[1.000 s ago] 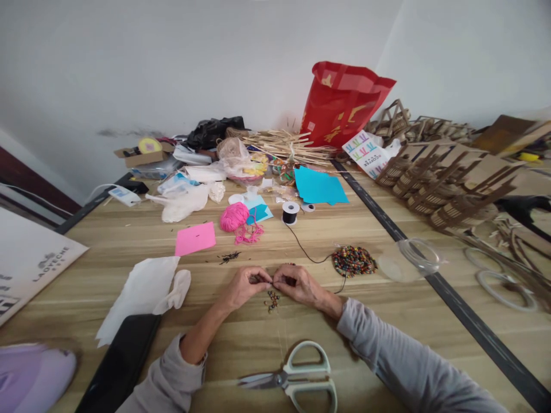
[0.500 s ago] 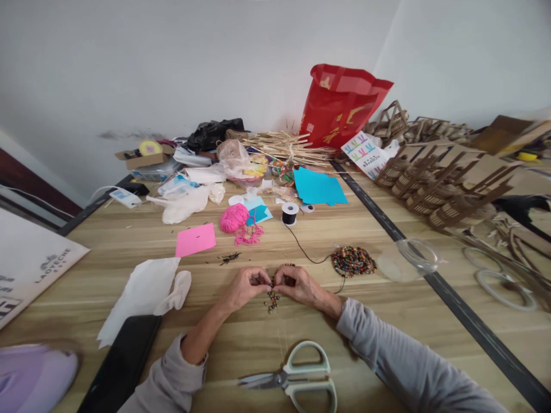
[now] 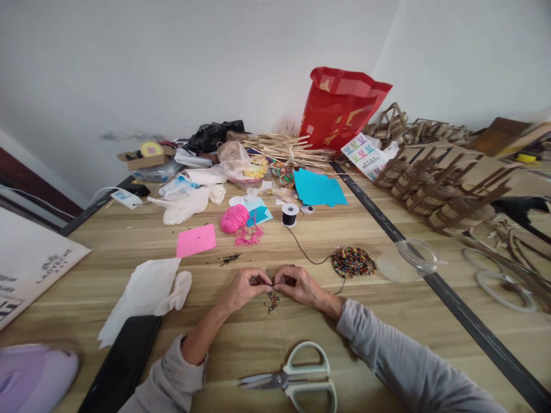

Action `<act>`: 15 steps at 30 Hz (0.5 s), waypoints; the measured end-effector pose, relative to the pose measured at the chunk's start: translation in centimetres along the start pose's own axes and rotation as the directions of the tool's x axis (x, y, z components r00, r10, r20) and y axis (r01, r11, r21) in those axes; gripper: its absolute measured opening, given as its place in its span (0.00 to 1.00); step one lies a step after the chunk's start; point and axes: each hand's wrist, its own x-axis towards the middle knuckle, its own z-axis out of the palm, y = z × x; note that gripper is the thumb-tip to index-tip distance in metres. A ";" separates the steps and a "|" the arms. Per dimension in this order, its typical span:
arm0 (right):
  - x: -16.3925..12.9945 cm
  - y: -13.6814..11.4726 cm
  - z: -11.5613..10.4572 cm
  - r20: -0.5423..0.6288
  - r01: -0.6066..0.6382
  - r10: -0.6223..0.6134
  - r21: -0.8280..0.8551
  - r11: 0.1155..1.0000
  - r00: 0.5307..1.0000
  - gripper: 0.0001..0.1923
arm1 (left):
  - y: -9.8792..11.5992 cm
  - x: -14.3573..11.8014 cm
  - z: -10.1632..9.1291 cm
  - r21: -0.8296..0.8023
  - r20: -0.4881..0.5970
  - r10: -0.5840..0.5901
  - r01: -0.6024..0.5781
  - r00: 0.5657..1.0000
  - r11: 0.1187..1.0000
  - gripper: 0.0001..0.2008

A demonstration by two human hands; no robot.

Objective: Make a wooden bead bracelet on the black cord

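We read "LAOYECHE" in dark letters on the white board (image 3: 30, 269) at the table's left edge; the print on the white card (image 3: 365, 154) by the red bag stays illegible to us.

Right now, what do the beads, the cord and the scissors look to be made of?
Beads: probably painted wood, small, matte, many colours. Cord: thin black string, perhaps waxed or elastic; it runs off a spool. Scissors: grey metal blades, pale green plastic handles.

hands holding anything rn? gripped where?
Both: left hand and right hand pinch a beaded string at its top end, fingertips meeting; the beads dangle below.
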 end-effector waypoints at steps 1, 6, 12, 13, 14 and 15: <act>0.0 -0.1 0.0 -0.004 0.004 -0.004 -0.001 1.000 1.000 0.05 | 0.0 0.0 0.0 0.003 -0.001 0.004 -0.004 1.000 1.000 0.05; 0.1 -0.3 0.0 -0.016 0.015 -0.015 -0.013 1.000 1.000 0.03 | -0.2 0.0 -0.1 0.013 -0.005 0.022 -0.022 1.000 1.000 0.06; 0.0 -0.1 0.0 0.007 0.015 -0.015 -0.008 1.000 1.000 0.05 | -0.3 0.1 -0.1 0.026 0.006 0.021 -0.022 1.000 0.999 0.07; 0.0 -0.1 0.0 0.010 0.015 -0.015 -0.006 1.000 1.000 0.06 | -0.4 0.1 -0.1 0.023 0.004 0.021 -0.021 1.000 1.000 0.07; 0.0 -0.1 0.0 0.012 0.015 -0.015 -0.004 1.000 1.000 0.06 | -0.4 0.1 -0.1 0.018 0.002 0.018 -0.018 1.000 1.000 0.06; 0.0 -0.1 0.0 0.012 0.014 -0.014 -0.002 1.000 1.000 0.06 | -0.4 0.1 -0.1 0.013 0.002 0.014 -0.014 1.000 1.000 0.06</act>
